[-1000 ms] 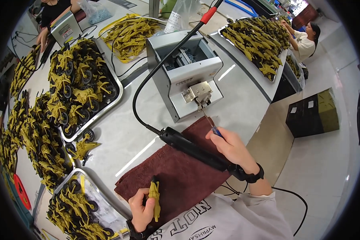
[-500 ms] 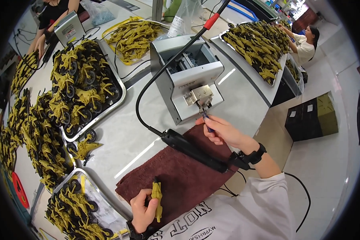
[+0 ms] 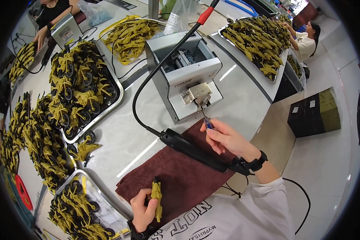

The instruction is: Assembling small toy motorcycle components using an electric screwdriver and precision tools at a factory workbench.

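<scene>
Toy part [image 3: 157, 200] pinched in left fingers [image 3: 141, 197], ends protruding, screwdriver [image 3: 208, 124] clasped in right fingers [image 3: 221, 127]

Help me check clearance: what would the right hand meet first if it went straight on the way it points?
The right hand, screwdriver leading, would probably first meet the metal head of the machine; depth is unclear, and they may be touching.

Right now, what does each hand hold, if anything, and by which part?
The left hand holds a long, narrow, olive-yellow plastic piece by its left side, near the middle. The right hand holds a thin metal screwdriver by its blue handle.
</scene>
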`<state>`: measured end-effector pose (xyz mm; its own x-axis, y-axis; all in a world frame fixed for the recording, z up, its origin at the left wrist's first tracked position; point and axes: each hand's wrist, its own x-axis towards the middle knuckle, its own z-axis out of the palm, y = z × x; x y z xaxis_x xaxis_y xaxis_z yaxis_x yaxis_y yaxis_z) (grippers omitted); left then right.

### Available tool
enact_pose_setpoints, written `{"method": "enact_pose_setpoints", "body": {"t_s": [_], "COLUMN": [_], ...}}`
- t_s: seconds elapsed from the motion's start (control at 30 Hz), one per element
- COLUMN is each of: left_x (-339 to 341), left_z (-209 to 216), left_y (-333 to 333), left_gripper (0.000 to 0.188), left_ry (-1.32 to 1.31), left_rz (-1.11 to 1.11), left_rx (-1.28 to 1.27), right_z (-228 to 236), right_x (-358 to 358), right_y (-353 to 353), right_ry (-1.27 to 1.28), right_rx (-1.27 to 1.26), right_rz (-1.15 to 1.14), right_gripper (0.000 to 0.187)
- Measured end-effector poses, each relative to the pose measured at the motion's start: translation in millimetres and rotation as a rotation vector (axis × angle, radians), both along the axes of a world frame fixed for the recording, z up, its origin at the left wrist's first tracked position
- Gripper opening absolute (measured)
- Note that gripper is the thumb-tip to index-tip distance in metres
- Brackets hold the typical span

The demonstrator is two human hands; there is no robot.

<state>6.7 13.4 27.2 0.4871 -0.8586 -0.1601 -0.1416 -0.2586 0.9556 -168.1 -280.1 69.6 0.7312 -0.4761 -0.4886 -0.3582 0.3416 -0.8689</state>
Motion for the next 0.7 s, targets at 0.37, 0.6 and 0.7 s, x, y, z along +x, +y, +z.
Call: {"method": "enact_pose_setpoints", "body": {"t_s": [0.37, 0.6, 0.7], "left_x": [-3, -1, 2], "left_z": [-4, -5, -7], "left_y": [4, 6, -4], "left_gripper": [0.025, 0.024, 0.022], "left_ry": [-0.043, -0.013, -0.014], "left_rz": [-0.012, -0.007, -0.024], "left_rx": [0.003, 0.015, 0.015], "right_z": [-6, 7, 15], "right_x": [13, 8, 6], "right_y": [-2, -1, -4], "right_ry": [-0.175, -0.061, -0.062], "right_rx": [0.006, 0.027, 0.233], "right_rz": [-0.073, -0.039, -0.098], "right_gripper": [0.025, 0.028, 0.029]}}
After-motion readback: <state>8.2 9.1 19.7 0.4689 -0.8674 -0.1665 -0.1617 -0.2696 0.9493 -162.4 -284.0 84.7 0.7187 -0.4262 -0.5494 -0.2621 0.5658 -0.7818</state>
